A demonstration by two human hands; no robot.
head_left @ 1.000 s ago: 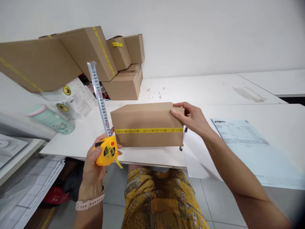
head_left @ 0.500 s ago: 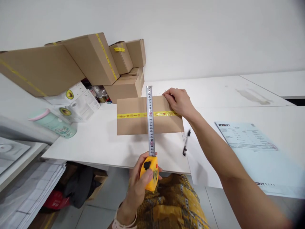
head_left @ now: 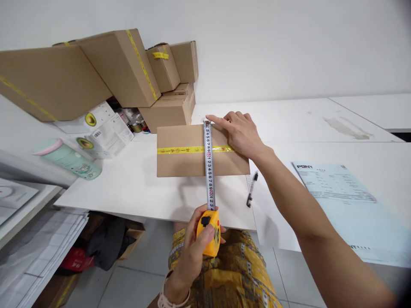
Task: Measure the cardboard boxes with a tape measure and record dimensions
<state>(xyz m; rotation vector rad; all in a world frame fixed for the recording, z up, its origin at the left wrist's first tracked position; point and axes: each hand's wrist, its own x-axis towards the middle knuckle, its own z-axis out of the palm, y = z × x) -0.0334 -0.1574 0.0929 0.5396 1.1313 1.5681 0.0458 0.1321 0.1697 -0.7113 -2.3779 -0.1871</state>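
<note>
My left hand (head_left: 192, 248) is closed round the yellow case of a tape measure (head_left: 211, 233), in front of the table edge. Its metal blade runs away from me across the top of a cardboard box (head_left: 180, 164), which has yellow printed tape along its middle. The blade's end hook lies at the box's far edge. My right hand (head_left: 242, 134) rests over the right part of the box, its fingers stretched out and the index fingertip at the blade's hooked end. Numbers on the blade face up, and the box lies on the white table (head_left: 144, 188).
Stacked cardboard boxes (head_left: 118, 68) stand at the back left, beside white avocado-print boxes (head_left: 112, 132) and a mint bottle (head_left: 69, 160). A pen (head_left: 252, 190) lies right of the box, on white paper. Further right is a pale blue printed sheet (head_left: 346, 214).
My left hand and the tape measure have moved right along the box. My right hand has gone from pinching the far edge to stretching its index finger to the blade's end.
</note>
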